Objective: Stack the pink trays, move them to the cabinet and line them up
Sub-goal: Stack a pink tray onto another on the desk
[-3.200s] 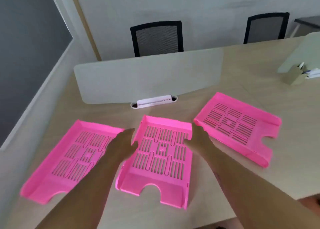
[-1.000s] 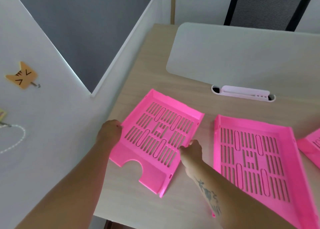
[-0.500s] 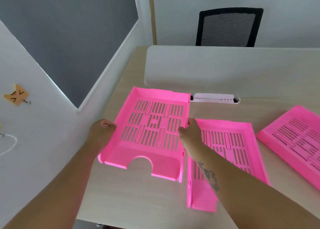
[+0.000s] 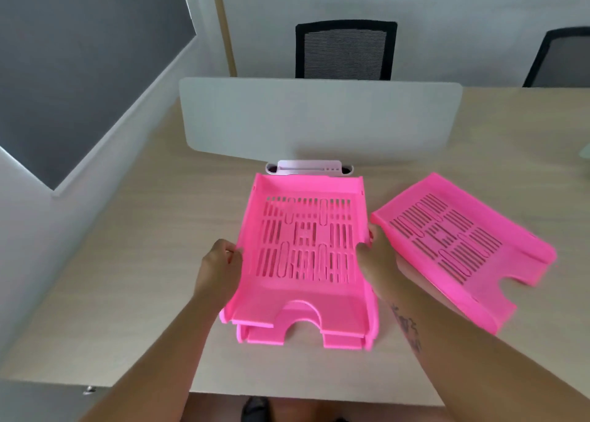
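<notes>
Left hand [image 4: 220, 270] and right hand [image 4: 378, 255] clamp side walls of upper pink tray [image 4: 306, 246], nested over lower pink tray [image 4: 300, 337] on desk [image 4: 143, 262]. Front edges offset: risk of skewed seating, jam. Third pink tray [image 4: 459, 246] lies just right, touching right forearm; elbow sweep may shove it.

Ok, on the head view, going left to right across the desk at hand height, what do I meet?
Left hand → stacked trays → right hand → single tray.
</notes>
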Demonstrator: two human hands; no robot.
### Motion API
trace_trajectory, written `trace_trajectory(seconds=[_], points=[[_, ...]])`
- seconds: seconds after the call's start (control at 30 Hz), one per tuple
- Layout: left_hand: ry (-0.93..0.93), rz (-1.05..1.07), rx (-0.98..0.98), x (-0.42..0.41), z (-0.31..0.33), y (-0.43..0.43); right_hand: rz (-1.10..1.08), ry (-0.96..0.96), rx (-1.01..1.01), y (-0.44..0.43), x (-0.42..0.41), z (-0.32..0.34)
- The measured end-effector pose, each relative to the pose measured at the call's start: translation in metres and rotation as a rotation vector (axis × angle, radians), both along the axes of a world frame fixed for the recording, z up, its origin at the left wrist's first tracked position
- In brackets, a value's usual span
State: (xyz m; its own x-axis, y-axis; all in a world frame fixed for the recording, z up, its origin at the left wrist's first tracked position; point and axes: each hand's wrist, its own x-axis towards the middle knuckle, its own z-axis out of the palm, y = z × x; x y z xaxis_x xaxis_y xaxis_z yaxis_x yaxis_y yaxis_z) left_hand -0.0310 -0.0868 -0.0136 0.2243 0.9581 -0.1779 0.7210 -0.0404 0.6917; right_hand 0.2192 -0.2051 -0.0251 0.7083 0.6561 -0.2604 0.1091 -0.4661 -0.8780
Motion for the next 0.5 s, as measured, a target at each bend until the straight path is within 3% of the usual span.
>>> trace_trajectory(seconds=[0.23,0.5], points=[[0.06,0.009,-0.039,-0.003,-0.026,-0.023,0.051,0.08,-0.033,-0.017,0.0,-0.021],[-0.057,-0.035,-0.175,-0.012,-0.035,-0.029,0.128,-0.027,-0.095,-0.041,-0.005,-0.025]])
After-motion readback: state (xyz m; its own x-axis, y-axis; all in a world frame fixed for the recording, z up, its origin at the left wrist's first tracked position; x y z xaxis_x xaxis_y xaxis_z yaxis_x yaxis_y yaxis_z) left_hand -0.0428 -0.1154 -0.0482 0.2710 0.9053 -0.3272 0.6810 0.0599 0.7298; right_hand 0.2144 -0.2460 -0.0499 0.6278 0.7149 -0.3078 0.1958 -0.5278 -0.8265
